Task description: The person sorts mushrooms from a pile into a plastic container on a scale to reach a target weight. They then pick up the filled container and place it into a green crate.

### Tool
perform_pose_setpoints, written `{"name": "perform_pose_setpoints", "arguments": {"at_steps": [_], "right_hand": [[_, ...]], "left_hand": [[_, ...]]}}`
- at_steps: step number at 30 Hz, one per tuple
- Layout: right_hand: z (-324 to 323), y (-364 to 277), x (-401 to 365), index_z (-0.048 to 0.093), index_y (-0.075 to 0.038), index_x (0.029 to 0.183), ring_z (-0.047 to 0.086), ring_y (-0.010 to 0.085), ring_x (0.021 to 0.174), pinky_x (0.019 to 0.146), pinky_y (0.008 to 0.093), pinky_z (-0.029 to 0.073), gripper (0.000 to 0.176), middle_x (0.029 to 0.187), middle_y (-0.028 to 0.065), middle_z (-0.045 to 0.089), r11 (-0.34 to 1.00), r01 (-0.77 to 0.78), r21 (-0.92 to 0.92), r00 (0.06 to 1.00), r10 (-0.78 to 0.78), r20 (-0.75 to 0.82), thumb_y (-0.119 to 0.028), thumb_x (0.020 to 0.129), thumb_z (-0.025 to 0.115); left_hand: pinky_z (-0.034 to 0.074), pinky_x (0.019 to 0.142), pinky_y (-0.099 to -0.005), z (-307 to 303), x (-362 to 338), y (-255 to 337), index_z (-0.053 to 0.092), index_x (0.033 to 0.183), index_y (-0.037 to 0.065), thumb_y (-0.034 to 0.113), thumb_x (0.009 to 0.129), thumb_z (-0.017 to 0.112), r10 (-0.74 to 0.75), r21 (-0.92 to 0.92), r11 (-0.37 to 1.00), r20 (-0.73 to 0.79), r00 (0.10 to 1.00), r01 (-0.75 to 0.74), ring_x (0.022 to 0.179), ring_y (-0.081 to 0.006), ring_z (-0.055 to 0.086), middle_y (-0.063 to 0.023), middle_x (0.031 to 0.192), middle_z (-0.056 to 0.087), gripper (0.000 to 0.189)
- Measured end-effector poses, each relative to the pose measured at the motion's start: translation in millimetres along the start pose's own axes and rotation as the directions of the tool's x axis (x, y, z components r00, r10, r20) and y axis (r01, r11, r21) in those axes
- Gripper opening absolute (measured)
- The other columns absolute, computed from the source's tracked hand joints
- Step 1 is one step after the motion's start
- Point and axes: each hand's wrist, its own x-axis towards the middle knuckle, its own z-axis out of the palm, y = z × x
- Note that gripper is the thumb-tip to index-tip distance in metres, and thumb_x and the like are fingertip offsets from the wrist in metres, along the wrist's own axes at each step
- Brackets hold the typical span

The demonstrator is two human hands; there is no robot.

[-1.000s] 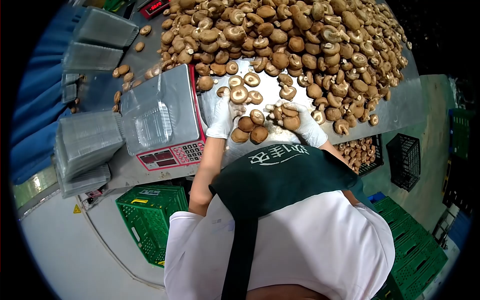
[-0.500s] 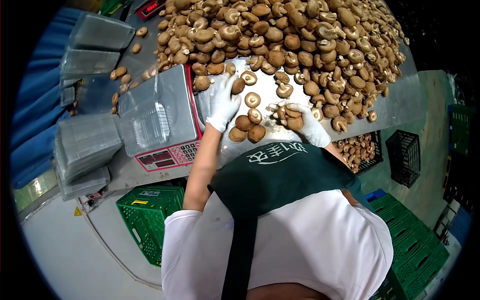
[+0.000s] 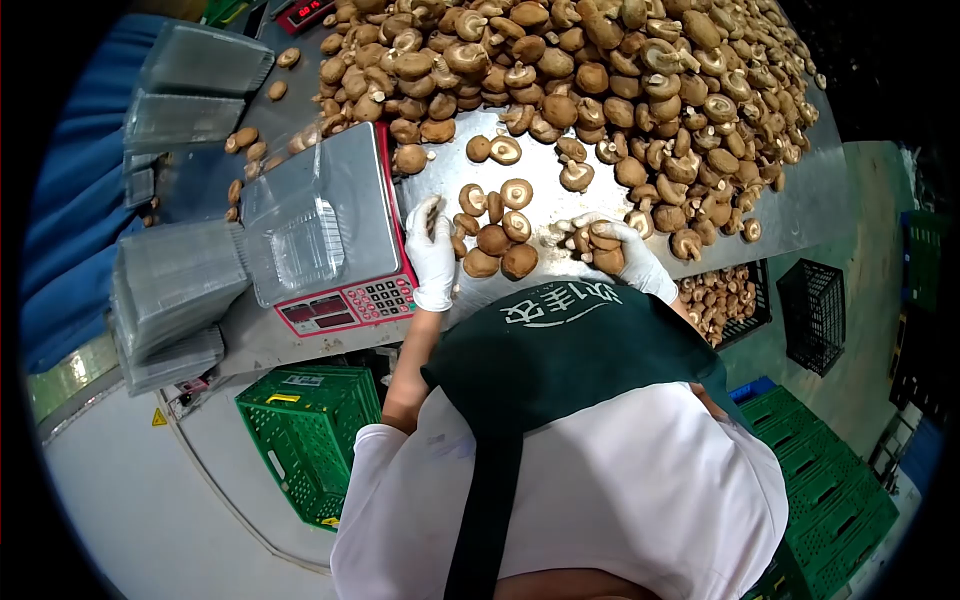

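Observation:
My left hand (image 3: 432, 262), in a white glove, is beside the scale's right edge, fingers curled round something small and brownish that I cannot make out. Several brown mushrooms (image 3: 492, 239) lie in a loose cluster on the metal table (image 3: 545, 205), between my hands. Two more (image 3: 505, 150) sit farther up, side by side. My gloved right hand (image 3: 640, 262) is closed round several mushrooms (image 3: 606, 258) at the right of the cluster. Behind both hands rises a large mushroom pile (image 3: 600, 80).
A red-framed scale (image 3: 368, 215) carries a clear plastic tray (image 3: 308, 245). Stacks of clear trays (image 3: 175, 285) stand at the left. Another red display (image 3: 303, 13) is at the top. Green crates (image 3: 305, 440) are below the table; a black crate (image 3: 815, 315) is at the right.
My left hand has moved down and left from the upper mushrooms to beside the scale. More mushrooms now lie in the cluster. My right hand still holds its mushrooms, nearly in place.

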Motion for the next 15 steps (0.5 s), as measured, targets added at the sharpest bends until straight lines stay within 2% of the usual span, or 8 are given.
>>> {"name": "perform_pose_setpoints", "arguments": {"at_steps": [2, 4, 5, 7, 8, 10, 13, 15], "right_hand": [[2.6, -3.1, 0.1, 0.06, 0.001, 0.111, 0.058, 0.0162, 0.089, 0.078, 0.0279, 0.048, 0.029, 0.103, 0.0105, 0.062, 1.0, 0.008, -0.023, 0.999, -0.009, -0.041, -0.015, 0.09, 0.048], [-0.5, -3.6, 5.2, 0.06, 0.002, 0.114, 0.058, 0.0157, 0.087, 0.077, 0.0269, 0.049, 0.032, 0.101, 0.0105, 0.062, 0.985, 0.098, -0.14, 0.988, -0.079, 0.134, -0.014, 0.088, 0.05], [-0.6, -1.9, 6.8, 0.06, 0.002, 0.114, 0.058, 0.0157, 0.087, 0.077, 0.0269, 0.049, 0.032, 0.101, 0.0105, 0.062, 0.985, 0.098, -0.139, 0.988, -0.08, 0.132, -0.014, 0.088, 0.05], [0.0, 3.4, 9.6, 0.059, 0.004, 0.116, 0.059, 0.0155, 0.086, 0.077, 0.0263, 0.049, 0.035, 0.098, 0.0104, 0.063, 0.987, 0.089, -0.131, 0.988, -0.071, 0.139, -0.014, 0.087, 0.05], [2.2, 4.5, 9.8, 0.059, 0.004, 0.117, 0.06, 0.0153, 0.085, 0.075, 0.026, 0.05, 0.037, 0.095, 0.0105, 0.064, 0.989, 0.091, -0.119, 0.988, -0.075, 0.135, -0.014, 0.086, 0.051], [8.1, 3.3, 11.0, 0.059, 0.004, 0.117, 0.06, 0.0153, 0.084, 0.075, 0.0258, 0.05, 0.037, 0.095, 0.0106, 0.064, 0.991, 0.073, -0.112, 0.988, -0.057, 0.142, -0.014, 0.086, 0.052], [15.6, 3.6, 13.5, 0.058, 0.004, 0.118, 0.062, 0.0151, 0.085, 0.073, 0.0251, 0.051, 0.037, 0.096, 0.011, 0.064, 0.993, 0.055, -0.103, 0.993, -0.044, 0.111, -0.014, 0.086, 0.053], [17.6, 1.5, 15.5, 0.058, 0.004, 0.119, 0.062, 0.0153, 0.087, 0.073, 0.0252, 0.051, 0.038, 0.098, 0.0111, 0.065, 0.981, 0.083, -0.173, 0.985, -0.054, 0.162, -0.014, 0.086, 0.052]], "left_hand": [[0.046, 0.092, -0.0329, 2.7, -5.4, -6.7, 0.058, 0.115, 0.001, -0.004, 0.084, 0.055, 0.031, 0.09, 0.995, 0.037, 0.999, -0.034, 0.104, -0.0255, 0.058, -0.013, 0.114, 0.058, 0.031], [0.045, 0.094, -0.0341, 6.1, -12.9, -2.9, 0.057, 0.116, 0.002, -0.001, 0.082, 0.059, 0.073, 0.134, 0.988, 0.059, 0.996, -0.08, 0.107, -0.0277, 0.056, -0.014, 0.114, 0.057, 0.034], [0.045, 0.094, -0.0343, 6.2, -16.4, -4.7, 0.057, 0.117, 0.003, 0.001, 0.081, 0.062, 0.13, 0.156, 0.978, 0.083, 0.988, -0.141, 0.109, -0.0279, 0.055, -0.0143, 0.116, 0.057, 0.036], [0.044, 0.094, -0.0373, 6.4, -14.7, 5.2, 0.057, 0.12, 0.006, 0.01, 0.078, 0.069, 0.1, 0.14, 0.982, 0.181, 0.978, -0.127, 0.111, -0.0312, 0.054, -0.0159, 0.122, 0.054, 0.044], [0.044, 0.094, -0.0373, 7.9, -13.5, 9.6, 0.057, 0.12, 0.006, 0.01, 0.078, 0.069, 0.095, 0.141, 0.983, 0.179, 0.979, -0.121, 0.111, -0.0312, 0.054, -0.0159, 0.122, 0.054, 0.044], [0.044, 0.094, -0.0408, 12.6, -5.9, 14.8, 0.056, 0.124, 0.009, 0.022, 0.073, 0.075, 0.229, 0.386, 0.856, 0.314, 0.921, -0.345, 0.113, -0.0347, 0.052, -0.0177, 0.127, 0.051, 0.056], [0.042, 0.097, -0.0417, 22.8, 8.9, 12.6, 0.056, 0.123, 0.009, 0.026, 0.071, 0.077, 0.237, 0.441, 0.805, 0.373, 0.897, -0.396, 0.115, -0.0365, 0.051, -0.018, 0.132, 0.048, 0.059], [0.043, 0.095, -0.042, 28.1, 21.9, 8.1, 0.062, 0.117, 0.009, 0.028, 0.071, 0.075, 0.27, 0.453, 0.775, 0.392, 0.88, -0.44, 0.113, -0.0361, 0.052, -0.0181, 0.13, 0.05, 0.052]]}}
